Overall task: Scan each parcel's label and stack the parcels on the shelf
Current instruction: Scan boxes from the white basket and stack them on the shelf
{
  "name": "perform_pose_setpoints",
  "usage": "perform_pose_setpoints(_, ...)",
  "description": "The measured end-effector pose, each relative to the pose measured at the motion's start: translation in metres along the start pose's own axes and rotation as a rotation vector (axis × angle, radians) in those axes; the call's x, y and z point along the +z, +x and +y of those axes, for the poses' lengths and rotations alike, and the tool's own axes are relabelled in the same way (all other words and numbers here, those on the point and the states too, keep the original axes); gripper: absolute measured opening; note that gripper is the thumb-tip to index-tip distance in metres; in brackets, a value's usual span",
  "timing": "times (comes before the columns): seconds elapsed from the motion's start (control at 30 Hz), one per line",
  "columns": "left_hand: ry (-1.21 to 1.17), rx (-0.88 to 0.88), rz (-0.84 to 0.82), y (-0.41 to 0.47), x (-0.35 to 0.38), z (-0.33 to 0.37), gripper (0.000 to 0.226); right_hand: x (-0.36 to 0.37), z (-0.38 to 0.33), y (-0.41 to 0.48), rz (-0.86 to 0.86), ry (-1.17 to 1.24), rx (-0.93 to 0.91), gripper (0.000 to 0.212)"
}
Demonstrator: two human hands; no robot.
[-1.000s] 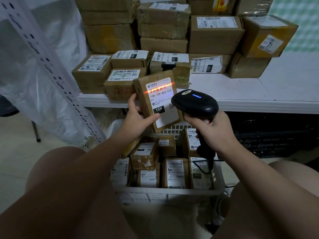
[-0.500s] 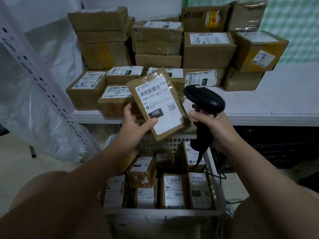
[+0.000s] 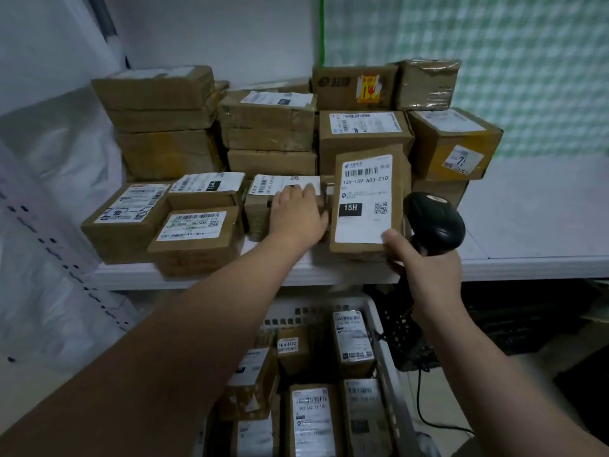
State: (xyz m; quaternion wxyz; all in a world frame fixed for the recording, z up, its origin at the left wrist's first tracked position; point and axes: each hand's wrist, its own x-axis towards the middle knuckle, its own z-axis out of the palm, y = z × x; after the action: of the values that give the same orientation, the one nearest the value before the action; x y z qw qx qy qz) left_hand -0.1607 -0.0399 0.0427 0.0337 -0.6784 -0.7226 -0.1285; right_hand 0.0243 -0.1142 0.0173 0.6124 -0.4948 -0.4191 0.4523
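Crowding the white shelf [image 3: 527, 225], parcels [image 3: 365, 136] meet flat left fingers [image 3: 290, 196]; right fingers [image 3: 393, 239] grip the scanner [image 3: 435, 222].

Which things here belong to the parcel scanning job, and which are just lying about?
Job: 15H parcel, scanner in right hand, left hand, shelf, stacked parcels, basket of parcels.
Lying about: white plastic sheet, black crate.

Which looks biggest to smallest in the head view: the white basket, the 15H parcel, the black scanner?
Largest: white basket, though it sits nearest the camera.
Then 15H parcel.
Smallest: black scanner, partly hidden in the right hand.
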Motion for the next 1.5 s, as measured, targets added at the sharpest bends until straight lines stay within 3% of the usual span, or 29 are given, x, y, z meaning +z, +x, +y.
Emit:
perform_pose_setpoints(0.13, 0.109, 0.062, 0.067, 0.007, 0.005, 0.004, 0.044, -0.006, 0.001, 0.004, 0.067, -0.062, -0.014, 0.058)
perform_pose_setpoints(0.27, 0.077, 0.153, 0.085, -0.007, -0.008, -0.004, 0.03, -0.009, -0.004, 0.006, 0.126, -0.013, -0.018, 0.055)
perform_pose_setpoints(0.47, 0.135, 0.235, 0.052, -0.02, -0.012, -0.015, 0.06, -0.012, -0.006, 0.012, 0.183, -0.012, -0.021, 0.055)
perform_pose_setpoints(0.6, 0.228, 0.085, -0.028, 0.003, -0.008, 0.006, 0.072, -0.005, -0.001, 0.015, 0.193, 0.001, 0.014, 0.057)
perform_pose_setpoints(0.7, 0.272, 0.01, -0.119, 0.013, -0.004, 0.01, 0.062, -0.005, 0.001, 0.02, 0.2, -0.003, 0.029, 0.057)
perform_pose_setpoints(0.87, 0.218, 0.183, -0.052, -0.011, -0.015, -0.004, 0.042, -0.012, -0.003, 0.026, 0.188, -0.024, 0.019, 0.059)
perform_pose_setpoints(1.03, 0.132, 0.325, 0.035, -0.063, -0.032, -0.052, 0.043, -0.016, -0.009, 0.026, 0.065, -0.068, 0.082, 0.048)
perform_pose_setpoints(1.23, 0.178, 0.275, 0.049, -0.081, -0.025, -0.065, 0.051, 0.005, 0.002, 0.021, 0.008, 0.016, 0.303, 0.041)
perform_pose_setpoints(1.37, 0.247, 0.231, 0.07, -0.071, -0.017, -0.057, 0.052, 0.023, 0.013, 0.019, 0.022, 0.132, 0.37, 0.023)
perform_pose_setpoints(1.5, 0.333, 0.167, 0.113, -0.063, -0.017, -0.055, 0.047, 0.036, 0.016, 0.021, 0.033, 0.165, 0.361, 0.031)
